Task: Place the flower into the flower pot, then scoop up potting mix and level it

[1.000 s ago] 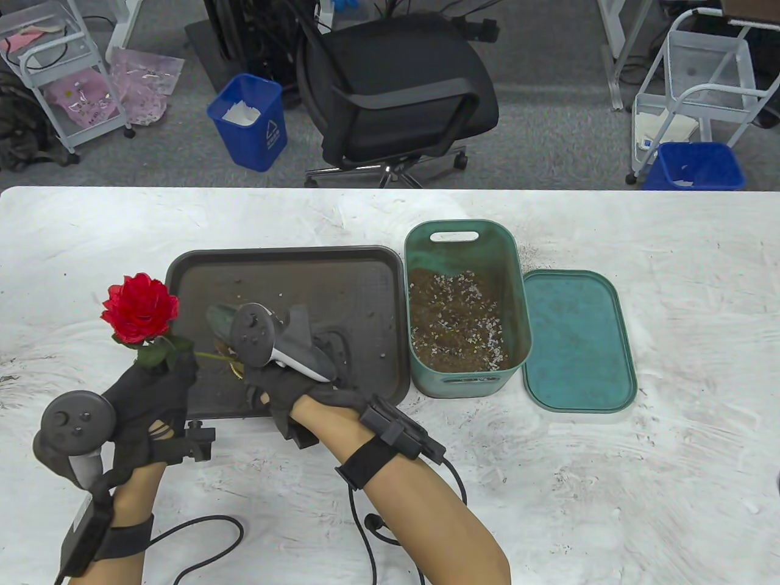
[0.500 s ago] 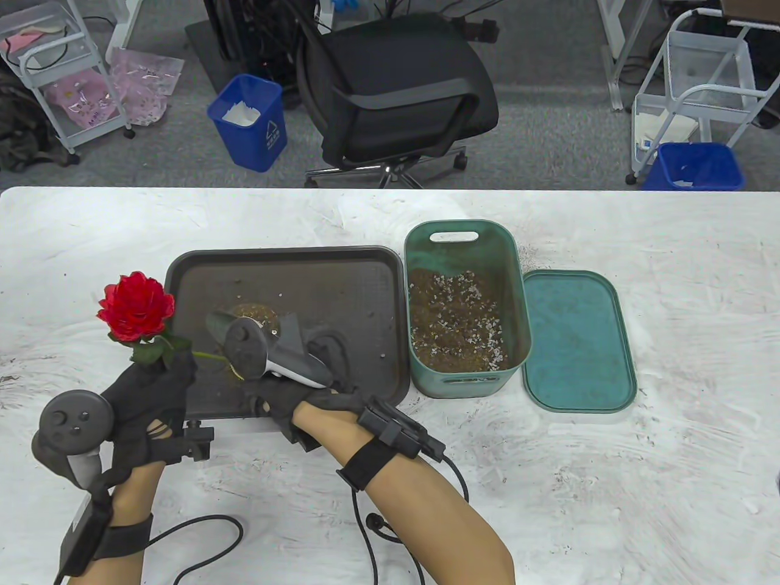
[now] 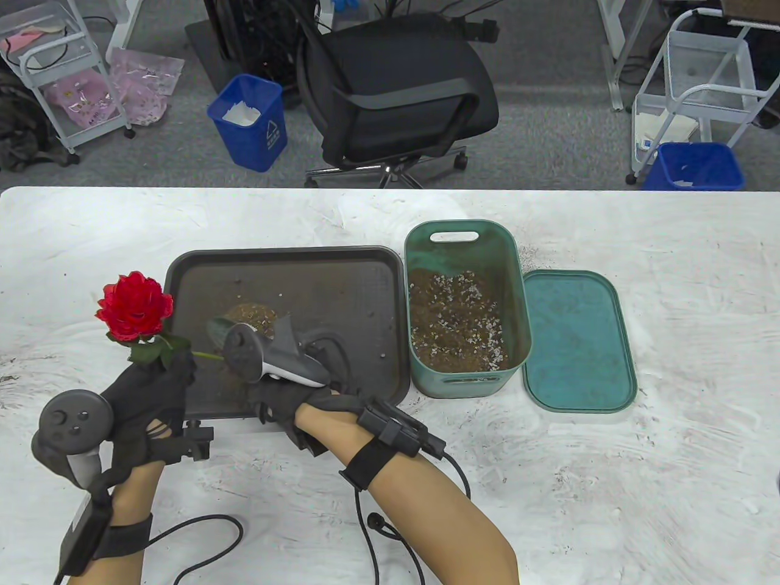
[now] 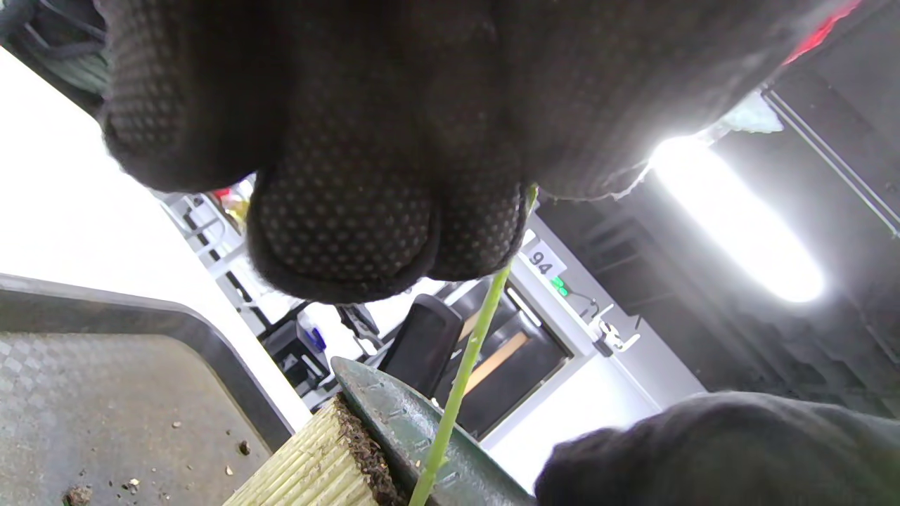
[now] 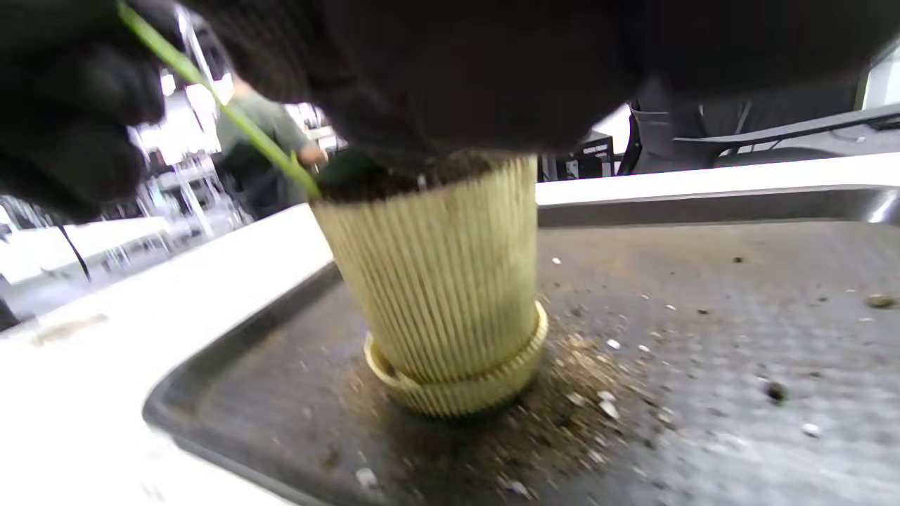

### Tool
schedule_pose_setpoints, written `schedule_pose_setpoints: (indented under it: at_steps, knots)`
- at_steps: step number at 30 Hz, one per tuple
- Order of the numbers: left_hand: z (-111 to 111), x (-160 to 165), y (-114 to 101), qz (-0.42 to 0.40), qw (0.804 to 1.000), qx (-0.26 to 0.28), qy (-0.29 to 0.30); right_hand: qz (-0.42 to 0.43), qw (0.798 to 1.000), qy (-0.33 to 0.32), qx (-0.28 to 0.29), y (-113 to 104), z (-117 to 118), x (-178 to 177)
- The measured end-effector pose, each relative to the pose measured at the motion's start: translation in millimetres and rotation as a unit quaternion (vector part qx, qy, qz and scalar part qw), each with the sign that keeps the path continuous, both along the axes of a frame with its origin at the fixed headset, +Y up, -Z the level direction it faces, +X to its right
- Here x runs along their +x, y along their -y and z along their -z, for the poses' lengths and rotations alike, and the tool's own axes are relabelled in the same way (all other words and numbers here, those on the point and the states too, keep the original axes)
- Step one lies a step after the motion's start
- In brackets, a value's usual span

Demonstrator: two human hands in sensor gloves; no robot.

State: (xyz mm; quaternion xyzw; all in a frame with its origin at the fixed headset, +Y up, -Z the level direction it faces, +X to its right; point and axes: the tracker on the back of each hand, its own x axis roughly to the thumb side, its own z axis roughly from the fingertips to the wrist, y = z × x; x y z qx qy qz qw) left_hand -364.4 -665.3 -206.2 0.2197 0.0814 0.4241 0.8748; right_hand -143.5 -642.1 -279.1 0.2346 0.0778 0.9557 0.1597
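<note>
White scuffed table [image 3: 640,487], grey carpet floor [image 3: 548,140], black office chair [image 3: 396,91], blue bins [image 3: 250,122]

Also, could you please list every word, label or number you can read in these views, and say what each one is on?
"94": white tag on the pale furniture behind the flower stem, left wrist view.
White symbol with small text beneath: blue bin on the floor, table view; too small to read.
Print on the pink bags by the cart: too blurred to read.
Nothing else legible.
</note>
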Motion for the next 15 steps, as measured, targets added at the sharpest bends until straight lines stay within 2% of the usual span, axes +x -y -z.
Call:
schedule_pose_setpoints:
  at_steps: [2,3,5,7,10,12,13,15]
  knots:
    - [-0.4,-0.2,0.3,-0.002,1.000,-0.001,0.000,0.096,0.994,0.047,0.013,-9.2,5.9,16.0]
    - [-0.4,-0.1,0.3,-0.002,1.000,0.000,0.000,0.114,0.992,0.054,0.009,-10.4,8.2,19.7]
    - [-0.4,0.5,0.0,-0.001,1.000,0.000,0.001,0.095,0.994,0.059,-0.021,-8.1,11.1,26.8]
    - [-0.1,0.5,0.2,0.000,1.000,0.001,0.002,0.082,0.995,0.062,-0.012,0.1,10.9,28.4]
    - [-0.2,-0.1,0.6,0.000,1.000,0.001,0.001,0.057,0.996,0.053,-0.035,11.3,10.0,25.6]
    - [-0.6,0.1,0.6,0.000,1.000,0.000,0.000,0.057,0.996,0.058,-0.028,15.2,9.6,22.4]
    - [-0.7,0.2,0.8,0.000,1.000,0.000,0.000,0.036,0.997,0.052,-0.045,17.9,8.1,21.5]
    - [-0.4,0.2,0.9,0.000,1.000,0.001,0.000,0.050,0.997,0.058,-0.030,24.3,4.5,21.7]
